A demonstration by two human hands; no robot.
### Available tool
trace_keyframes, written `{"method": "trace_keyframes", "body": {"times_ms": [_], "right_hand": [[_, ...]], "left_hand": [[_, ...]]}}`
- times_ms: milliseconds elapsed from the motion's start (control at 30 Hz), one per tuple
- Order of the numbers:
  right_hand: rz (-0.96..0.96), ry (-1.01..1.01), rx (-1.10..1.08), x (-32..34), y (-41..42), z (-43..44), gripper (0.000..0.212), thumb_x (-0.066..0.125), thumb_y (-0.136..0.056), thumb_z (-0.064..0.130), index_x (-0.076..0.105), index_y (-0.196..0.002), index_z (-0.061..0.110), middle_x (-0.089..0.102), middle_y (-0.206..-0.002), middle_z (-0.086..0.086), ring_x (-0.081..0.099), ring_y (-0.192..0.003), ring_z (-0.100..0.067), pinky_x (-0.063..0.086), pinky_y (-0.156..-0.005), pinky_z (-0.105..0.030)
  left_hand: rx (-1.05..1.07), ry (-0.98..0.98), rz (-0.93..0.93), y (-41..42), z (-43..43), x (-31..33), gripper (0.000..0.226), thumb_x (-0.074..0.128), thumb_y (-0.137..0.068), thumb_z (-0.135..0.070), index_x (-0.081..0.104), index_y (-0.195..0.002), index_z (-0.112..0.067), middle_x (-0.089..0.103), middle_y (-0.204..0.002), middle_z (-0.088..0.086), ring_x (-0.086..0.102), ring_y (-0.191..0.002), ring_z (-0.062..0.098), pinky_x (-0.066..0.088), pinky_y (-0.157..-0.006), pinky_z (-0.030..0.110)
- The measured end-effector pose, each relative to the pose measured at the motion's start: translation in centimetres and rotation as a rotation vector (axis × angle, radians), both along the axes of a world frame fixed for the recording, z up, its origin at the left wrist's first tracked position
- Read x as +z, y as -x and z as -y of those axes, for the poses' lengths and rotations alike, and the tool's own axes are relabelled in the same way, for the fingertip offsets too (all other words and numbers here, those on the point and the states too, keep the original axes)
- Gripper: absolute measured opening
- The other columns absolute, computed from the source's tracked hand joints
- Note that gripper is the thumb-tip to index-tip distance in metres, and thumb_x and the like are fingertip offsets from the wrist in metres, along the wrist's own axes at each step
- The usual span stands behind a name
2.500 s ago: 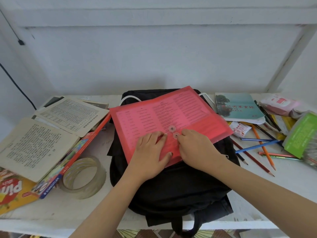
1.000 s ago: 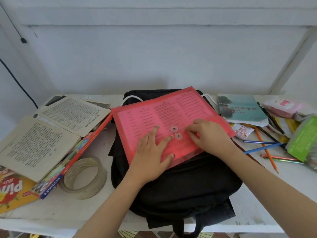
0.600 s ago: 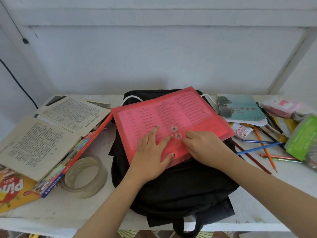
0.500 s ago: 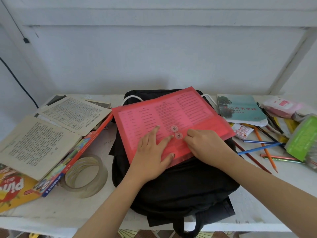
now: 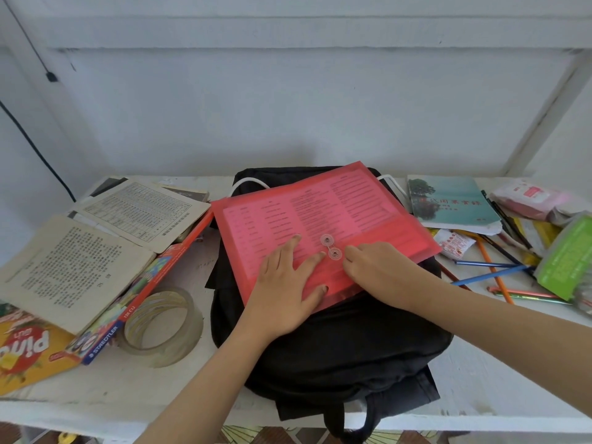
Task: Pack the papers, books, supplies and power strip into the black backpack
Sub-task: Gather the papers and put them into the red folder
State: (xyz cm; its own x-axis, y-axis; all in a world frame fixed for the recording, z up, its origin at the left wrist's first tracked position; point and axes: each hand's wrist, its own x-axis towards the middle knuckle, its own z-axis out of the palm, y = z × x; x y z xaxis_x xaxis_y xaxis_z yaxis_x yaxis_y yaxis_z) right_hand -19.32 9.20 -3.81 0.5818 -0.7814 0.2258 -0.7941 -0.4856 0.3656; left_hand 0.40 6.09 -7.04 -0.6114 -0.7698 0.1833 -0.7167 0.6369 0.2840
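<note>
Pressing the left hand (image 5: pixel 285 293) flat on the red folder (image 5: pixel 320 213), fingers straight and fanned wide, thumb by the folder's 6 o'clock edge. Curling the right hand (image 5: pixel 381 274) just at 3 o'clock of the left, fingers narrow and tucked under, tips touching the folder beside the lower of two clear clasp discs (image 5: pixel 335 253); cannot tell whether anything is pinched there. Lying tilted across the 12 o'clock half of the black backpack (image 5: pixel 346 347), outside the bag, with printed sheets showing through the red plastic. Resting flat on the white counter (image 5: pixel 144 386), with the backpack's strap loop hanging over the counter's 6 o'clock edge and a white cord (image 5: pixel 246 182) arching out from under the folder at 12 o'clock. Crowding the counter at 9 o'clock of the backpack: two open books (image 5: pixel 73 267), overlapping, atop a long Staedtler box (image 5: pixel 128 309), and a clear tape roll (image 5: pixel 160 325) just beside that box. Spreading out at 3 o'clock: a teal book (image 5: pixel 451 200), loose coloured pencils (image 5: pixel 490 274) crossing one another, a pink packet (image 5: pixel 528 197) and a green packet (image 5: pixel 567 257) near the view's edge.
</note>
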Motion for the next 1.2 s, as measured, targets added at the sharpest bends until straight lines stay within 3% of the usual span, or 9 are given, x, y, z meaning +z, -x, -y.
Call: {"method": "trace_keyframes", "body": {"times_ms": [133,300,367,433,533,667,733,900,1200], "right_hand": [[0.003,-0.024,0.02,-0.3,-1.1,-0.1,0.02,0.078,-0.059,0.004,0.06,-0.062,0.011,0.059,-0.063,-0.006,0.05,-0.041,-0.017,0.035,-0.035,-0.028],[0.024,-0.018,-0.003,0.5,-1.6,0.6,0.018,0.078,-0.058,0.008,0.062,-0.067,0.011,0.067,-0.079,-0.014,0.048,-0.041,-0.016,0.025,-0.041,-0.023],[0.082,-0.048,0.006,1.1,-1.9,1.4,0.016,0.074,-0.064,0.007,0.058,-0.064,0.013,0.061,-0.071,-0.006,0.038,-0.041,-0.013,0.023,-0.042,-0.024],[0.15,-0.108,0.003,1.7,-2.2,2.4,0.012,0.065,-0.075,0.006,0.059,-0.066,0.011,0.054,-0.068,-0.002,0.04,-0.047,-0.014,0.026,-0.044,-0.027],[0.231,-0.248,-0.089,2.6,-2.0,4.4,0.012,0.052,-0.086,0.011,0.064,-0.082,0.011,0.053,-0.082,0.001,0.049,-0.068,-0.016,0.027,-0.052,-0.024],[0.446,-0.473,-0.243,3.3,-1.5,6.7,0.001,0.066,-0.079,0.016,0.067,-0.079,0.016,0.057,-0.083,0.007,0.054,-0.078,-0.012,0.042,-0.062,-0.028],[0.553,-0.544,-0.294,3.5,-1.3,7.4,0.005,0.069,-0.076,0.014,0.067,-0.075,0.017,0.064,-0.082,0.004,0.058,-0.078,-0.012,0.045,-0.066,-0.028],[0.732,-0.596,-0.343,3.3,-1.0,8.4,0.004,0.069,-0.078,0.009,0.071,-0.078,0.012,0.068,-0.079,-0.001,0.053,-0.067,-0.003,0.037,-0.059,-0.018],[0.88,-0.59,-0.389,2.9,-0.3,8.5,0.006,0.075,-0.075,0.011,0.07,-0.075,0.012,0.059,-0.065,0.011,0.05,-0.062,0.002,0.036,-0.053,-0.007]], "left_hand": [[-0.005,0.005,-0.013,0.0,0.0,0.0,0.059,0.038,-0.093,-0.052,0.021,-0.146,-0.034,0.001,-0.156,0.003,0.001,-0.141,0.02,-0.004,-0.111,0.032],[0.035,-0.028,-0.105,0.1,-0.1,0.0,0.076,0.045,-0.09,-0.051,0.01,-0.149,-0.02,0.006,-0.156,0.001,0.005,-0.142,0.016,0.0,-0.113,0.03],[0.037,-0.03,-0.142,0.1,-0.2,0.0,0.083,0.047,-0.089,-0.051,0.0,-0.149,-0.019,0.005,-0.156,0.0,0.004,-0.142,0.014,-0.003,-0.11,0.026],[0.038,-0.035,-0.166,0.1,-0.2,0.0,0.088,0.048,-0.088,-0.052,-0.006,-0.149,-0.019,0.007,-0.156,0.001,0.006,-0.141,0.014,-0.001,-0.112,0.027],[0.035,-0.035,-0.178,0.1,-0.2,0.0,0.09,0.049,-0.087,-0.052,-0.007,-0.149,-0.019,0.011,-0.155,0.003,0.012,-0.14,0.015,0.007,-0.115,0.031],[0.036,-0.037,-0.189,0.1,-0.3,0.0,0.089,0.049,-0.087,-0.054,-0.006,-0.148,-0.021,0.013,-0.154,0.001,0.015,-0.139,0.015,0.011,-0.116,0.034],[0.038,-0.035,-0.187,0.1,-0.2,-0.1,0.088,0.049,-0.087,-0.054,-0.005,-0.148,-0.021,0.013,-0.154,0.001,0.015,-0.139,0.015,0.012,-0.117,0.035],[0.036,-0.035,-0.19,-0.1,-0.2,-0.1,0.087,0.048,-0.087,-0.054,-0.004,-0.148,-0.022,0.014,-0.154,0.0,0.014,-0.139,0.015,0.011,-0.117,0.035],[0.039,-0.038,-0.196,0.0,-0.3,0.0,0.085,0.049,-0.087,-0.053,-0.001,-0.148,-0.021,0.016,-0.153,0.0,0.015,-0.139,0.014,0.007,-0.115,0.031]]}}
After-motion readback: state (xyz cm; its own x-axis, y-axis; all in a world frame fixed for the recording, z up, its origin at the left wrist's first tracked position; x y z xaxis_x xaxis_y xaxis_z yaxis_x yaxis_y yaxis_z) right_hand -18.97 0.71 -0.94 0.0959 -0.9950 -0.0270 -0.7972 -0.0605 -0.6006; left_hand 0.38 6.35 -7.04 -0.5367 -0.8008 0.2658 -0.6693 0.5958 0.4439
